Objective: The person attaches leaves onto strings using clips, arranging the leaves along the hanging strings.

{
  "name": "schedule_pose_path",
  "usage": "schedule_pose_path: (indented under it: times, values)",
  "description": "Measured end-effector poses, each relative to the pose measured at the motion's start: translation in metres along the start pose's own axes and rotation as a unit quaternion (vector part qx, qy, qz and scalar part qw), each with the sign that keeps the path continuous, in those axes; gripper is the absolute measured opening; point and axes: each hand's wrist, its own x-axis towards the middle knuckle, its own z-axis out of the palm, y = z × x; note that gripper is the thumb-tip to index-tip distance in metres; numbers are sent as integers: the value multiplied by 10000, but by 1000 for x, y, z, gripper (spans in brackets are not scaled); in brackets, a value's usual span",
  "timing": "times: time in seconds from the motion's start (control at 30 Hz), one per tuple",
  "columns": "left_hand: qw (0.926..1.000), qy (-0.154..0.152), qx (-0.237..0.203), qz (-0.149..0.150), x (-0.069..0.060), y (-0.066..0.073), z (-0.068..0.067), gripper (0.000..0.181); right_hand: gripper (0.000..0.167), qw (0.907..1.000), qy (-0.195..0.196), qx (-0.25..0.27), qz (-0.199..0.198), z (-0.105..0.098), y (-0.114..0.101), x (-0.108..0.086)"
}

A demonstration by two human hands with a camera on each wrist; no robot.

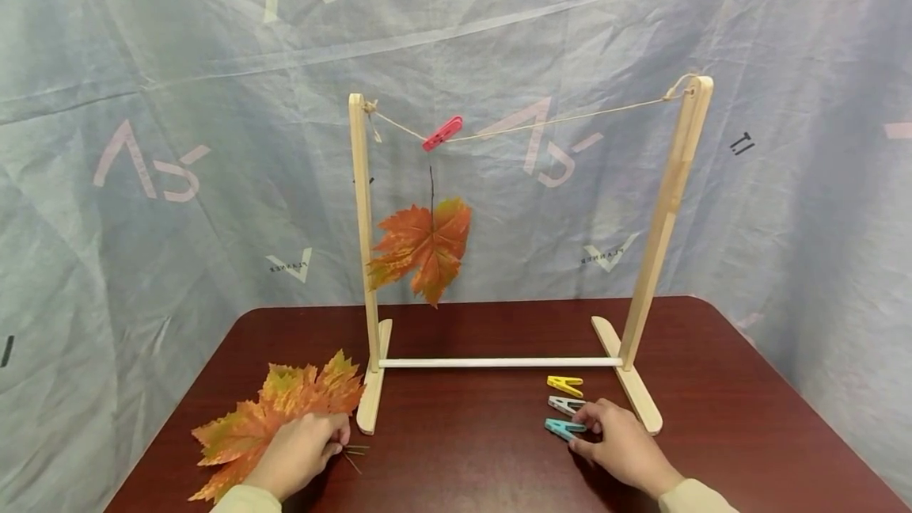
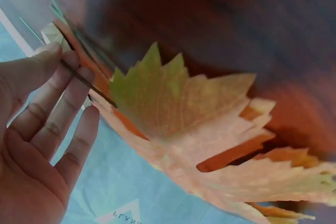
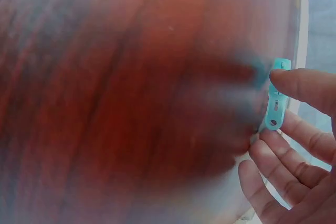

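Note:
At the left of the table, my left hand (image 1: 302,454) pinches the thin stem of an orange-green artificial maple leaf (image 2: 184,114) between thumb and forefinger. Other leaves lie in the same overlapping bunch (image 1: 245,430), their stems poking out past my fingertips. On the right, my right hand (image 1: 623,446) has thumb and fingers about a teal clothespin (image 3: 276,98) and pinches it at the table. Just behind it lie a white clothespin (image 1: 563,404) and a yellow clothespin (image 1: 565,384).
A wooden stand (image 1: 663,212) holds a sagging string (image 1: 570,119) between two posts. Clipped to the string is a red clothespin (image 1: 442,133), with another maple leaf (image 1: 426,244) hanging below it. A white rod (image 1: 499,362) joins the stand's feet. Grey cloth (image 1: 214,38) covers the background.

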Motion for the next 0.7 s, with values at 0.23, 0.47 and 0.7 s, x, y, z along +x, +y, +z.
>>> schedule_pose_path:
  times: [0.23,0.47,0.7]
  values:
    - [9996,-215,47,148,7,2,-11,27,23,9995,-137,247,143,-8,-1,4]
    - [9985,-454,-216,220,13,5,-23,25,21,9964,-393,749,33,-15,-4,4]
    - [9980,-449,10,440,23,13,-36,17,21,9938,-132,1102,43,-23,-14,4]
